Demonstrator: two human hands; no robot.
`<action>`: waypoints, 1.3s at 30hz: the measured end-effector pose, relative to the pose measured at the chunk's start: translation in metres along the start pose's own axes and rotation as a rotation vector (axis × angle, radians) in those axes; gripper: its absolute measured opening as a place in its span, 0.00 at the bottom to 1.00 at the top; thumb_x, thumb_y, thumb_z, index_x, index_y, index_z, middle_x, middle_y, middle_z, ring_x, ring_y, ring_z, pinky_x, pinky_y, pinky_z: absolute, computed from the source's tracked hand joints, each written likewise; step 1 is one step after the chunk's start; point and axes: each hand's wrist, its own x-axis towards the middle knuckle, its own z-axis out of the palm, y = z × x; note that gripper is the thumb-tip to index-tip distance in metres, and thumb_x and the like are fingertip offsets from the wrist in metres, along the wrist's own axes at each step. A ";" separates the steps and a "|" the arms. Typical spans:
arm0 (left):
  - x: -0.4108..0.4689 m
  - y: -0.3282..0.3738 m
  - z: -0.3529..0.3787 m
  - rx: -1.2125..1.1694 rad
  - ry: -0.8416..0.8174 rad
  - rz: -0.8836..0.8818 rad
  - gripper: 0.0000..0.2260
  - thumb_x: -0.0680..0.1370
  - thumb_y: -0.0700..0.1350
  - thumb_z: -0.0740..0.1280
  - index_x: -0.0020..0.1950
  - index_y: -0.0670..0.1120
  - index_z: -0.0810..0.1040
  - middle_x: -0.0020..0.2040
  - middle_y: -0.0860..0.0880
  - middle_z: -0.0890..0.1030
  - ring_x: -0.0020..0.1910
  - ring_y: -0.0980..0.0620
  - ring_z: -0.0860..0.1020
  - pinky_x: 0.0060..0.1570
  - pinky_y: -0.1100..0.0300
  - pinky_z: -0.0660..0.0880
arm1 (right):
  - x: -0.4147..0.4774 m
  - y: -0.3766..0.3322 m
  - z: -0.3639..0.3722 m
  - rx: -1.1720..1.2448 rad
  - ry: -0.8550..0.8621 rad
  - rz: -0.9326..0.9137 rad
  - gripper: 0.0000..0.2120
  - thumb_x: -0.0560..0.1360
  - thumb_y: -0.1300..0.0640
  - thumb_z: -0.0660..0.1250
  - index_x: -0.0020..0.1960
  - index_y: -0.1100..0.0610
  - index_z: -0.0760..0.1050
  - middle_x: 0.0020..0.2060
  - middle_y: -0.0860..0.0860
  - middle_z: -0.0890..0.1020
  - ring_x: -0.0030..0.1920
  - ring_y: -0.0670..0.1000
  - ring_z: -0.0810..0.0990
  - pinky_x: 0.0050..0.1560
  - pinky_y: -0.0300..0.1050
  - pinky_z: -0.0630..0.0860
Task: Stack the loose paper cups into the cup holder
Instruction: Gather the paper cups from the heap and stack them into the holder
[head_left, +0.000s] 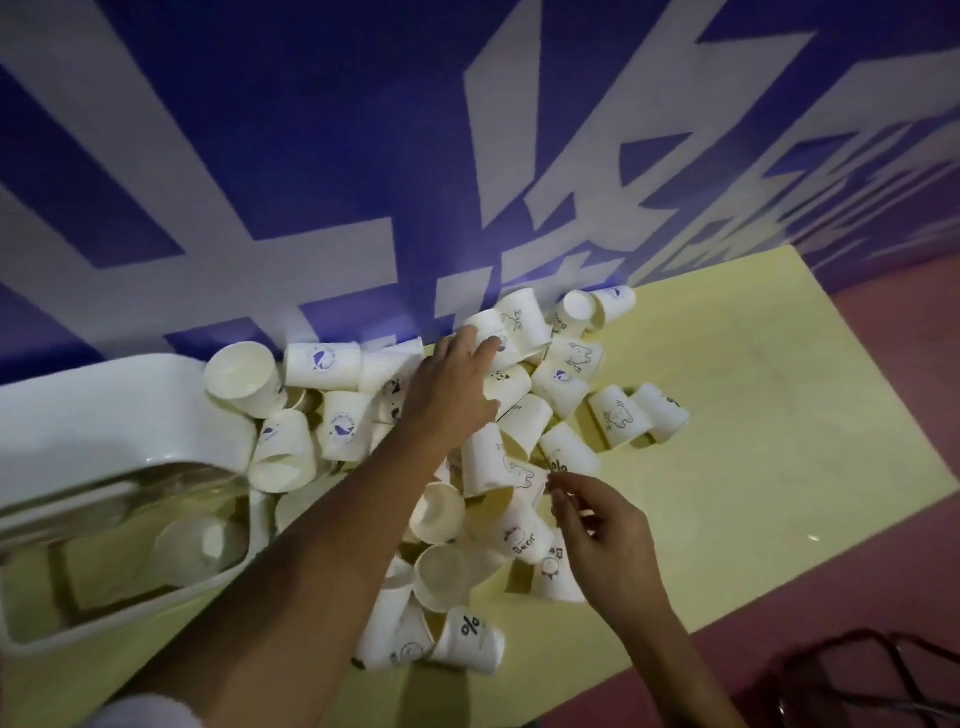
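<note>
Extends the left hand (457, 379) forward over the pile of paper cups (493, 457), fingers nearly straight and open, fingertips laid on the far cup (491, 322) at the pile's far edge, close against the blue wall banner (311, 156). Holds the right hand (602, 535) nearer the body, just above the pile, fingers loosely curled, gripping nothing. Shows the paper cups heaped loose on the pale yellow worktop (753, 415), mostly on their sides or upside down, beneath and between both hands, with a few printed ones lying beyond the right hand at the heap's edge. Locates the cup holder (104, 405), white with a clear window, to the left of the left forearm, touching the heap. Reveals a stored cup (197, 545) behind that window. Includes red floor (883, 545) to the right of the right hand, past the worktop edge.
</note>
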 end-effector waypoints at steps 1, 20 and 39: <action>0.014 0.001 0.004 0.088 -0.032 0.051 0.36 0.73 0.54 0.76 0.77 0.54 0.64 0.78 0.47 0.64 0.73 0.43 0.66 0.67 0.48 0.72 | 0.005 0.005 -0.007 0.008 0.000 0.013 0.11 0.81 0.59 0.68 0.56 0.45 0.83 0.49 0.39 0.85 0.46 0.42 0.83 0.43 0.31 0.76; 0.091 -0.029 -0.012 0.699 -0.226 0.680 0.28 0.76 0.39 0.73 0.74 0.47 0.66 0.71 0.45 0.74 0.64 0.45 0.75 0.65 0.52 0.72 | 0.208 -0.016 -0.010 -0.238 -0.071 -0.104 0.16 0.80 0.52 0.69 0.67 0.56 0.78 0.60 0.51 0.83 0.49 0.49 0.82 0.51 0.45 0.78; 0.042 -0.055 -0.020 0.073 -0.174 0.053 0.37 0.75 0.48 0.73 0.79 0.52 0.59 0.69 0.47 0.70 0.65 0.44 0.73 0.62 0.50 0.74 | 0.229 -0.028 0.025 -0.191 -0.094 -0.109 0.37 0.70 0.44 0.78 0.74 0.52 0.67 0.68 0.51 0.76 0.63 0.52 0.75 0.63 0.55 0.79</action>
